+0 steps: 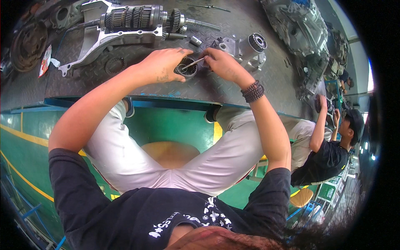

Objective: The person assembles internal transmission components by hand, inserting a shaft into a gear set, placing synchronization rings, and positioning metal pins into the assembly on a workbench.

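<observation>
My left hand (163, 66) grips the left side of a dark round ring-shaped metal part (191, 73) resting on the bench, thumb and fingers apart around its rim. My right hand (223, 64) pinches a thin straight metal tool (194, 63), its tip reaching down into the part's hollow. The tool's other end is hidden in my fingers, so its exact kind cannot be told. Just beyond the hands stands a small metal cylinder (195, 41). Left of my left hand lies a dark toothed ring (115, 65).
A gear shaft assembly (133, 18) lies in an open aluminium housing (89, 52) at the far left. A smaller housing (257, 41) sits beyond my right hand, and a large casing (298, 29) at the far right. Another person (327, 154) works along the bench to the right.
</observation>
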A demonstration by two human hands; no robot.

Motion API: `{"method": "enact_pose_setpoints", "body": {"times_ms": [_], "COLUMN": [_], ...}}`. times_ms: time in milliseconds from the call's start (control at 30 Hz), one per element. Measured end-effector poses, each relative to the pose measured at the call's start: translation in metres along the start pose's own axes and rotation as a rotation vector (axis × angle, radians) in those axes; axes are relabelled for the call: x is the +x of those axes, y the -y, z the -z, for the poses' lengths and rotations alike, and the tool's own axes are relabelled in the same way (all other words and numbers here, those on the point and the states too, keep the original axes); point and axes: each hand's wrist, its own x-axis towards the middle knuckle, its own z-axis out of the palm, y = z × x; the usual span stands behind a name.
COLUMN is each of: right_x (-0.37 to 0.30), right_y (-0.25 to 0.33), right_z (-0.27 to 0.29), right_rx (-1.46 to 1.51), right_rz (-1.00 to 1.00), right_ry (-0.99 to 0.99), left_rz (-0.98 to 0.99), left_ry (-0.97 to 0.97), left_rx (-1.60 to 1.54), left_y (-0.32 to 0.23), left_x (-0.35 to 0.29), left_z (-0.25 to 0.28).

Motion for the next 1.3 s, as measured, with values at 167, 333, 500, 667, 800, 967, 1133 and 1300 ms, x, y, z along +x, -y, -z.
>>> {"method": "enact_pose_setpoints", "body": {"times_ms": [167, 333, 500, 667, 800, 967, 1133, 1300], "right_x": [0.002, 0.002, -0.001, -0.004, -0.007, -0.008, -0.008, -0.01], "right_y": [0.007, 0.012, 0.021, 0.025, 0.029, 0.03, 0.028, 0.034], "right_z": [0.0, 0.004, 0.013, 0.018, 0.018, 0.017, 0.021, 0.022], "right_rx": [0.101, 0.088, 0.034, 0.04, 0.058, 0.089, 0.069, 0.094], "right_rz": [-0.036, 0.166, 0.14, 0.232, 0.218, 0.241, 0.205, 0.24], "right_ry": [0.021, -0.092, -0.108, -0.157, -0.153, -0.176, -0.171, -0.148], "left_rz": [0.007, -0.056, -0.017, -0.115, -0.093, -0.063, -0.064, 0.003], "left_ry": [-0.014, -0.073, -0.136, -0.239, -0.256, -0.242, -0.245, -0.26], "left_rx": [0.016, -0.005, -0.069, -0.008, 0.032, 0.074, 0.087, 0.203], "left_y": [0.002, 0.002, -0.005, -0.002, -0.001, -0.003, -0.007, -0.019], "left_x": [-0.002, -0.001, 0.0, 0.003, 0.005, 0.009, 0.01, 0.005], "left_z": [-0.001, -0.003, 0.0, 0.0, -0.007, -0.003, -0.004, 0.0]}}
